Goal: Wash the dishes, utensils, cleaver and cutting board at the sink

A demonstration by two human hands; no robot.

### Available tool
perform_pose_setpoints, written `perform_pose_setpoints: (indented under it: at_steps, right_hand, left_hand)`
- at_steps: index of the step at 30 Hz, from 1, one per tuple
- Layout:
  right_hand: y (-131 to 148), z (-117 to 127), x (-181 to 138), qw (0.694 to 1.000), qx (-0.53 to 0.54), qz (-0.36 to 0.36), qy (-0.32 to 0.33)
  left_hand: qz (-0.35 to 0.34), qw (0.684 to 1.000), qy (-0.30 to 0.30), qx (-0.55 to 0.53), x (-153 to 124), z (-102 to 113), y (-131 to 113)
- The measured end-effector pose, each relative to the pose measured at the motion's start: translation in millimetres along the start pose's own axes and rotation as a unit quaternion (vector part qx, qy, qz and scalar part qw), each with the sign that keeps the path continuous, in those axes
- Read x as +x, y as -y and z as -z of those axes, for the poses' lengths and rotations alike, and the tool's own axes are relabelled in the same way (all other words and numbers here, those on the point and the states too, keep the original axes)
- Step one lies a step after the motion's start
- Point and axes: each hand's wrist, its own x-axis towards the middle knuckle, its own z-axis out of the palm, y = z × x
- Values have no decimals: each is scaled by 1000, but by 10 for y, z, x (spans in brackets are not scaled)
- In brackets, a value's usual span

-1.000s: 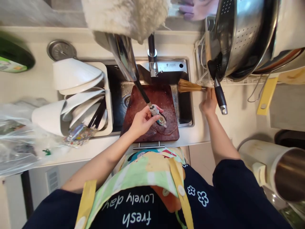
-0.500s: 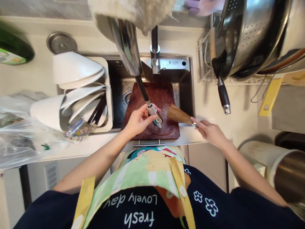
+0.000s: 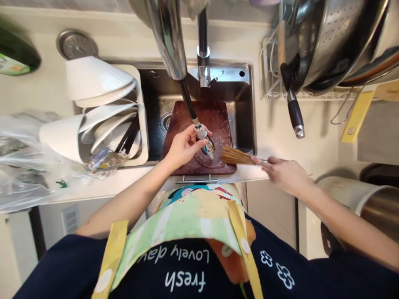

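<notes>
My left hand point(image 3: 186, 146) is closed around the pull-out tap head point(image 3: 201, 132), holding it over the board with its nozzle pointing down. A reddish-brown cutting board point(image 3: 215, 114), wet with droplets, leans across the sink towards its front edge. To its right, my right hand point(image 3: 282, 172) grips a bamboo scrubbing brush point(image 3: 238, 156) by its thin handle. The brush's splayed bristles reach over the board's right side near the front; whether they touch it I cannot tell.
The steel sink point(image 3: 241, 110) surrounds the board. At left a white rack point(image 3: 144, 124) holds white bowls and dishes beside a plastic bag point(image 3: 28, 166). A sink strainer point(image 3: 77, 45) lies behind. Pans and a colander point(image 3: 335, 41) stand at right with a black-handled utensil point(image 3: 295, 114).
The brush and my right hand have shifted right and nearer to me, towards the board's front right corner. My left hand keeps the tap head in nearly the same place. The view has tilted slightly.
</notes>
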Motion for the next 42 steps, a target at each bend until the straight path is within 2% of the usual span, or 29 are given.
perform_pose_setpoints:
  at_steps: [7,14,19,22,24,26,29,34,36,40,42]
  right_hand:
    - [78,40,34,1000,-11,-17,24]
    - [156,42,68,999,2,-15,36]
    - [327,-3,339,999,16,-33,26]
    - [414,2,578,1000,19,-3,14]
    - [433,13,719,999,21,-21,16]
    - [430,22,822,999,16,-51,13]
    - [410,22,907,1000,15,-24,7]
    - [340,-16,1004,998,22,-59,20]
    - [304,-36,1062,999,27,-43,17]
    - [255,-57,1207,995,34,-88,28]
    - [254,-52,1277,997,43,-64,28]
  left_hand:
    - [-7,999,4,-38,20,-34,53]
    - [-7,999,4,-31,-3,-44,43]
    - [-9,999,-19,27,22,0,38]
    - [-14,996,-43,81,68,57,72]
    - [-18,992,-54,111,94,103,100]
    - [-18,990,-54,130,109,145,124]
    - [-18,989,-48,139,113,188,148]
    - [-24,989,-49,138,141,190,186]
    - [-27,989,-50,138,190,183,210]
    - [-42,988,-61,135,368,197,261]
    - [-47,987,-61,139,464,215,275]
